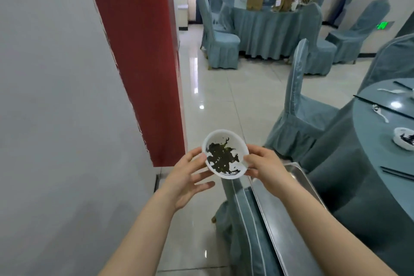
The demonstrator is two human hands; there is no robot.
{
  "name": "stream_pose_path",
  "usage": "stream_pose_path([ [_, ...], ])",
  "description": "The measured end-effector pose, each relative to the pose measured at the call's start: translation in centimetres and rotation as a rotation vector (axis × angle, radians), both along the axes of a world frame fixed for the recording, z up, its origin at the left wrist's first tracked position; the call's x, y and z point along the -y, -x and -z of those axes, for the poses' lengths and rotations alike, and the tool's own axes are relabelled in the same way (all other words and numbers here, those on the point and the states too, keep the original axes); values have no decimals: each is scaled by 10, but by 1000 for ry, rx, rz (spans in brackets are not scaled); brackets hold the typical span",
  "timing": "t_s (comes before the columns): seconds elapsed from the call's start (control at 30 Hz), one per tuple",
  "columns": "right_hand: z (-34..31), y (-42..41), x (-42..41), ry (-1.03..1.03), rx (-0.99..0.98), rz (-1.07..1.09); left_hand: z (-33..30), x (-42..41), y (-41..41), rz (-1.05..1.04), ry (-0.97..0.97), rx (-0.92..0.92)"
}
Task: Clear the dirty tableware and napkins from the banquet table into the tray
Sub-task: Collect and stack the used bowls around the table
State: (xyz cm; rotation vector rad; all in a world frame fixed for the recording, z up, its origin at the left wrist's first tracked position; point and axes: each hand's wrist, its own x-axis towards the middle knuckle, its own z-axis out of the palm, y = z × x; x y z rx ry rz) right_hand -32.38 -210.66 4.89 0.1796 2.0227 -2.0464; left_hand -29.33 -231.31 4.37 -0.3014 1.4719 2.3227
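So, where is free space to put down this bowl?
The metal tray beside the right hand shows bare bottom along its visible length. The table has a bare patch between the spoon and the lower chopsticks; its far edge is crowded.

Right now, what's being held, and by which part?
A white bowl with dark leafy residue. The right hand pinches its right rim; the left hand touches the left rim with its thumb, fingers spread loosely below.

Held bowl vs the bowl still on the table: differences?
The held bowl is up off any surface, tilted, gripped by the right hand; the table bowl sits on the banquet table, untouched. The held one is fully visible; the table bowl is cut by the frame edge. Both are white with dark residue.
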Motion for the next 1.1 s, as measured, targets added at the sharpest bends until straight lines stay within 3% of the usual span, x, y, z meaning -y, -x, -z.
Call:
stream_pose_path([
  [0.23,-3,60,-2,-23,45,114,8,5,95,11,-34,45],
  [0.6,8,74,-92,-68,75,568,5,-58,230,165,-99,111],
  [1.1,24,248,-64,34,112,1026,-22,-70,493,430,-85,86],
])
